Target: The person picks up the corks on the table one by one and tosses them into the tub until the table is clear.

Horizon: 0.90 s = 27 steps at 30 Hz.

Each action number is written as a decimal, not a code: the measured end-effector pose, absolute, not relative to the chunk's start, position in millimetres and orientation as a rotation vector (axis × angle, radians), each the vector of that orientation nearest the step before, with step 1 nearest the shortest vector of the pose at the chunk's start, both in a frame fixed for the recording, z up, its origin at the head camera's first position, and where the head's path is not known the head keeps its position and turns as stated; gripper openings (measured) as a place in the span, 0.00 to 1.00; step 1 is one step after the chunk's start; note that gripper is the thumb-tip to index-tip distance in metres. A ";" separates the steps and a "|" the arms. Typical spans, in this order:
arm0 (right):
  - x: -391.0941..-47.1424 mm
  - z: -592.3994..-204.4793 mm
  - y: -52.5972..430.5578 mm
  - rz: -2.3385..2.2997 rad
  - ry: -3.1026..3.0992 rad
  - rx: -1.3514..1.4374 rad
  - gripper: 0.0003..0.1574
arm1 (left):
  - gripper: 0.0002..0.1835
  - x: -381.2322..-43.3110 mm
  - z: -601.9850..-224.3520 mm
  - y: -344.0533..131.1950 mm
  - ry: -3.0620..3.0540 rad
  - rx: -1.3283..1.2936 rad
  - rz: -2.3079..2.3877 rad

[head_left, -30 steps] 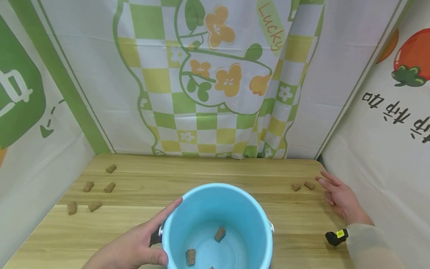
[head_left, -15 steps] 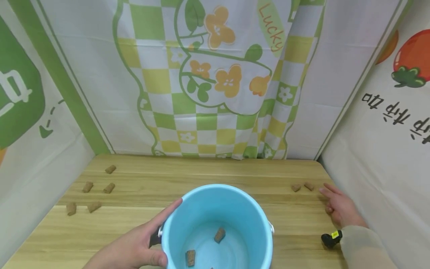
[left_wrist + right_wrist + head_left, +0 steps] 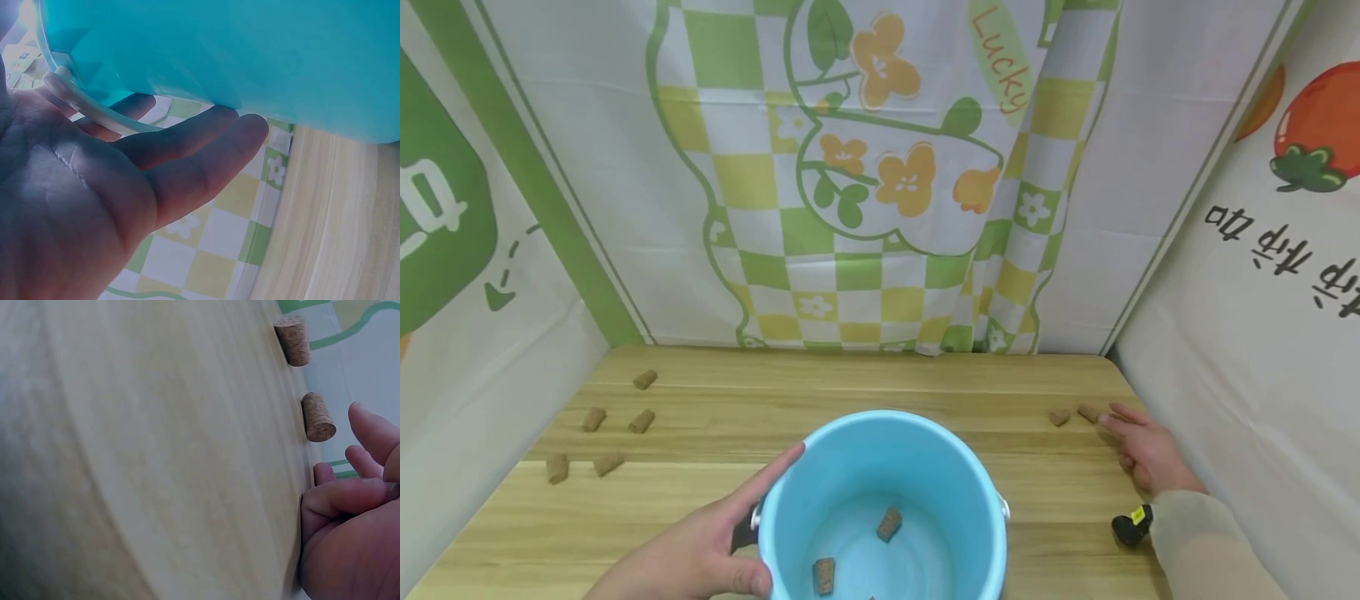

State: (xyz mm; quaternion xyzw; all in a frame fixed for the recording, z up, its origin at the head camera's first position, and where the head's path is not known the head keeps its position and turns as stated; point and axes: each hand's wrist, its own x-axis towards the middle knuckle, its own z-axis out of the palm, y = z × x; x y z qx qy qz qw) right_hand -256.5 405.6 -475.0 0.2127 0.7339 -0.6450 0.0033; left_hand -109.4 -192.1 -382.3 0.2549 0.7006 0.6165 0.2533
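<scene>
The left hand [image 3: 696, 542] holds a round light-blue bucket [image 3: 883, 458] by its side, brown cylindrical corks [image 3: 889, 524] on its floor. The right hand [image 3: 1153, 454], forefinger extended, lies just beside two matching corks [image 3: 1087, 413] on the wooden table [image 3: 1045, 483]; whether its folded fingers hold anything, I cannot tell

Head view down over table [image 3: 737, 382], left wrist view near bucket [image 3: 250, 56], right wrist view sharing two corks [image 3: 319, 419] with head's

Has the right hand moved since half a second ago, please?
Yes: in the head view, the right hand has moved left, closer to the nearest cork.
</scene>
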 end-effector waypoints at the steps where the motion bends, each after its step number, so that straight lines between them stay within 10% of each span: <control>1: -257.0 -475.4 404.9 -2.001 2.327 0.655 0.46 | 0.53 -109.3 -382.2 -192.0 1.905 0.695 1.676; 27: -263.0 -478.8 393.7 -1.802 2.528 0.784 0.33 | 0.53 -109.4 -379.9 -191.0 1.856 0.759 1.708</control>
